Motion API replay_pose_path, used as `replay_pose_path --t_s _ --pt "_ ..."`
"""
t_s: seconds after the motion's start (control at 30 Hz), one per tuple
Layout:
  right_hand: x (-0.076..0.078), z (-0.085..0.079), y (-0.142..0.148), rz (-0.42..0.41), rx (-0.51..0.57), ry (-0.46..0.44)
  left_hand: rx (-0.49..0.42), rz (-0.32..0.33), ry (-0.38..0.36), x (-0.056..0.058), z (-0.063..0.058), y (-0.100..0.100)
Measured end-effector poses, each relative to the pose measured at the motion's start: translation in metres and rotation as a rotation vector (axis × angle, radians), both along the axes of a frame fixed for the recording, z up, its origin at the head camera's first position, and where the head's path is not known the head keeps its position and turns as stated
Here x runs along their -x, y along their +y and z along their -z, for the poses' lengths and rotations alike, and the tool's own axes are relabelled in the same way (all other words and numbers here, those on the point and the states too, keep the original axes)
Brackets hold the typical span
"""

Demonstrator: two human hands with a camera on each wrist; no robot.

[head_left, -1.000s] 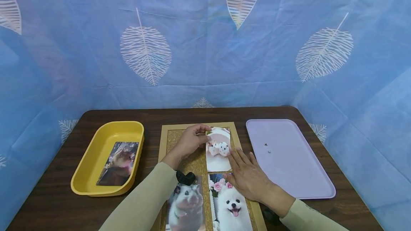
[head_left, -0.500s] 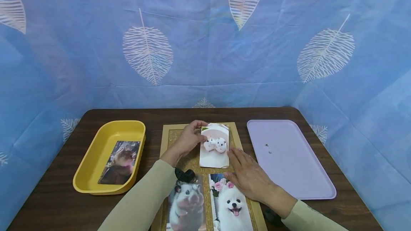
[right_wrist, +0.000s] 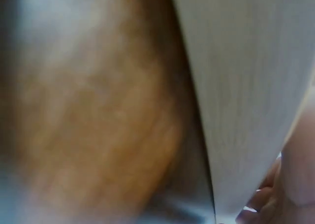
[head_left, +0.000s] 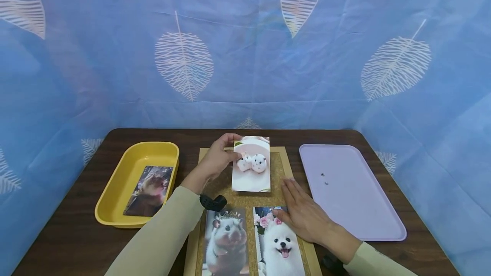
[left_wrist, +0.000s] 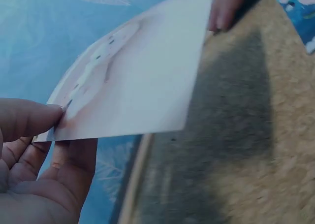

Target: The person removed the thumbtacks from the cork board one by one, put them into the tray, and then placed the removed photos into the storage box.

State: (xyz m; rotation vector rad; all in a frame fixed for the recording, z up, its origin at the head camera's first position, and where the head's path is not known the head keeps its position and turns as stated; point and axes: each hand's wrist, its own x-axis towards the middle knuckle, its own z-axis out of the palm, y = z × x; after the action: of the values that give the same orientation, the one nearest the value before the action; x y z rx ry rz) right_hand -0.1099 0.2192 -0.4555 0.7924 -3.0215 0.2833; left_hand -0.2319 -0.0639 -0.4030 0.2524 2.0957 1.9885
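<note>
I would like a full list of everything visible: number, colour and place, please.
Table: one, dark brown, in the middle
Cloth: count unclear, blue, white leaves, behind table
Cork board: one, tan, table's middle
Held photo: one, white and pink, above board
Hamster photo: one, grey, board's lower left
Dog photo: one, mostly white, board's lower right
Basin: one, yellow, table's left
Basin photo: one, dark with pink, in basin
Tray: one, lilac, table's right
Tiny pieces: two, greyish, on tray
Sleeves: two, beige, left and right
Wristbands: two, black, near sleeves
Left hand: one, bare, pinching held photo
Right hand: one, bare, board's right edge
</note>
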Motion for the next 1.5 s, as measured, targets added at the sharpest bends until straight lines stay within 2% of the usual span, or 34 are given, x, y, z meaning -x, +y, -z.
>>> replay_pose_path --t_s 0.17,0.33,0.5,0.6,0.83,0.97,1.1,1.3,1.5 --pt "-0.001 0.002 0.001 -0.008 -0.018 0.008 0.03 -0.015 0.014 -0.005 -0.024 -0.021" --pt "0.0 0.004 0.003 0.003 -0.035 -0.011 0.028 -0.054 0.031 -0.012 -0.046 -0.053" --pt "0.002 0.002 0.005 0.007 -0.083 0.014 0.043 -0.115 0.028 -0.021 -0.063 -0.097" --pt "0.003 0.001 0.007 -0.001 -0.107 0.035 0.084 -0.154 0.015 -0.026 -0.071 -0.126" --pt "0.0 -0.001 0.013 0.005 -0.124 0.054 0.133 -0.155 0.002 -0.031 -0.085 -0.192" --pt "-0.001 -0.001 0.014 0.008 -0.12 0.054 0.183 -0.139 -0.01 -0.028 -0.085 -0.218" --pt "-0.003 0.001 0.013 0.008 -0.102 0.055 0.239 -0.098 -0.037 -0.026 -0.079 -0.239" --pt "-0.002 0.003 0.01 0.001 -0.093 0.054 0.244 -0.061 -0.083 -0.032 -0.064 -0.26" --pt "0.001 0.004 0.004 -0.01 -0.104 0.06 0.259 -0.058 -0.082 -0.04 -0.043 -0.271"
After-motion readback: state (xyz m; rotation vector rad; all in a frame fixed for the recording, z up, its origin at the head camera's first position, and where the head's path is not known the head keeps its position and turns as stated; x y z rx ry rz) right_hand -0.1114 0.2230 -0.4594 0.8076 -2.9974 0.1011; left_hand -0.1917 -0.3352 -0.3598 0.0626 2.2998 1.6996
